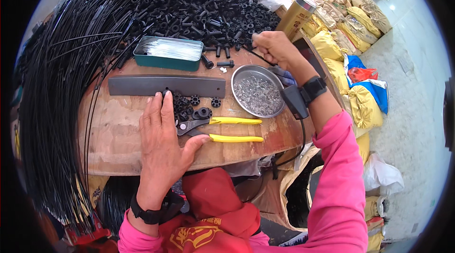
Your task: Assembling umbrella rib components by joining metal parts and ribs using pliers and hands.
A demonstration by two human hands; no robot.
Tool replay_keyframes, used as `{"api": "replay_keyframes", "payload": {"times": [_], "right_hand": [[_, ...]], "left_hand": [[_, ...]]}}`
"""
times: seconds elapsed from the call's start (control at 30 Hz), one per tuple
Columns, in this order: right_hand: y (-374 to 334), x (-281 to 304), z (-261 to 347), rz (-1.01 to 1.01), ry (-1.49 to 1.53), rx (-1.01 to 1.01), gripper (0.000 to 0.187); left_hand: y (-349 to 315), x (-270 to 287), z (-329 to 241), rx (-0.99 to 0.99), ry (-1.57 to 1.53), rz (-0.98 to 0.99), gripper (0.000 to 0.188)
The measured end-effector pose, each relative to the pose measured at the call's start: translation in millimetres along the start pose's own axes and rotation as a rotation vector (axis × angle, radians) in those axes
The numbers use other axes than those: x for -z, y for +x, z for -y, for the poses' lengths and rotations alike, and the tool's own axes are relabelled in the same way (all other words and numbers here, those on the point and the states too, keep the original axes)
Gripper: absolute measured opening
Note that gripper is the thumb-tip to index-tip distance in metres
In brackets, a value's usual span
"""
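One pair of pliers [232,120] is laid on the near part of the wooden table [113,151], its yellow handles spread and pointed right, its head turned left, its long axis running left to right. Beside it the left hand [163,134] is set palm down, fingers stretched forward, thumb spread wide near the lower handle; no grasped thing can be seen. Small black caps [195,100] are gathered by the index finger, below a long dark bar [156,84] laid crosswise. Farther off, the right hand's [277,49] fingers are curled by a thin black strip [256,55]; whether it is gripped cannot be told. The step in hand is judged to be the handling of caps; for the next move, a cap would need to be pinched by the left fingertips.
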State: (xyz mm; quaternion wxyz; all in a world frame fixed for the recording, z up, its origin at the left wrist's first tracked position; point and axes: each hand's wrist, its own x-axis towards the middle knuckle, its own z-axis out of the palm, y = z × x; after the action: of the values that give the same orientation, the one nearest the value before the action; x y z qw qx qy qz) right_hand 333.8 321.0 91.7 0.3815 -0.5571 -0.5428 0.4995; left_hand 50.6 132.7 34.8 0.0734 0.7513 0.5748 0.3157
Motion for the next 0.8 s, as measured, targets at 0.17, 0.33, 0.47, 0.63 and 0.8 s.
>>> {"api": "replay_keyframes", "payload": {"times": [0.17,0.33,0.47,0.63,0.8], "right_hand": [[28.8,-20.7,-11.3,-0.073,-1.002,0.458,0.033],[34.6,-37.8,-9.1,-0.005,-1.155,0.267,0.037],[27.8,-45.7,-3.3,-0.002,-1.222,0.312,0.033],[-14.4,-40.1,19.9,-0.069,-1.012,0.169,0.024],[-78.7,-93.9,18.1,0.267,-0.702,0.411,0.019]], "left_hand": [[-1.3,-0.9,1.7,0.002,0.012,-0.006,0.093],[-1.1,-0.2,1.1,0.008,0.007,0.003,0.093],[-2.0,2.9,2.6,0.01,-0.002,-0.008,0.094],[-0.5,-2.2,2.8,0.011,-0.034,-0.036,0.097],[-0.7,-7.9,6.5,0.006,0.006,-0.06,0.1]]}}
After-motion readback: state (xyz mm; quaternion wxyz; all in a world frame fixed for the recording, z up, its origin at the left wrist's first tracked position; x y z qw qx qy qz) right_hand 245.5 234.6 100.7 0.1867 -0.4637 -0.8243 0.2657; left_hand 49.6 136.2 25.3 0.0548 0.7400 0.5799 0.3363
